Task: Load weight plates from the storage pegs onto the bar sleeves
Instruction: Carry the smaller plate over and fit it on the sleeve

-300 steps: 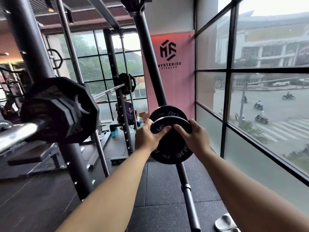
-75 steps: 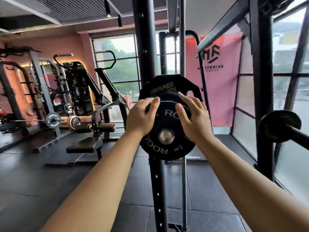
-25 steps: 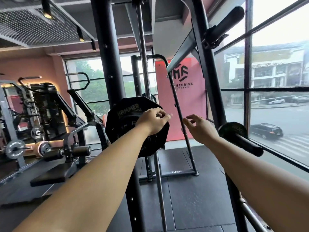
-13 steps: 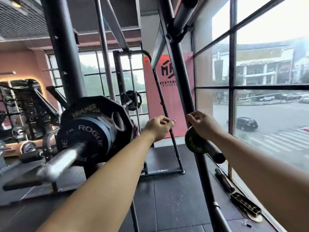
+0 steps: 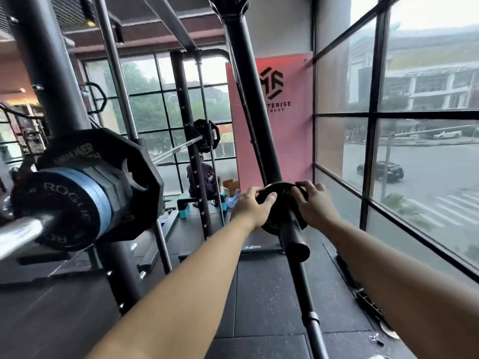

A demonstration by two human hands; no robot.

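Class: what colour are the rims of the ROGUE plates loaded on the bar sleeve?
Blue, on the ROGUE plates, best in the head view.

Small plate (image 5: 280, 200) black, greenish lettering; sleeve plates (image 5: 85, 198) black and blue, white lettering; wall (image 5: 293, 146) pink, black logo.

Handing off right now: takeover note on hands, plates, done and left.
Left hand and right hand both grip the small plate, one on each side.
It sits on the storage peg, not yet pulled off.
Done: the bar sleeve at left carries several plates, Rogue plate outermost.
Left: slide the small plate off and load it on a sleeve.
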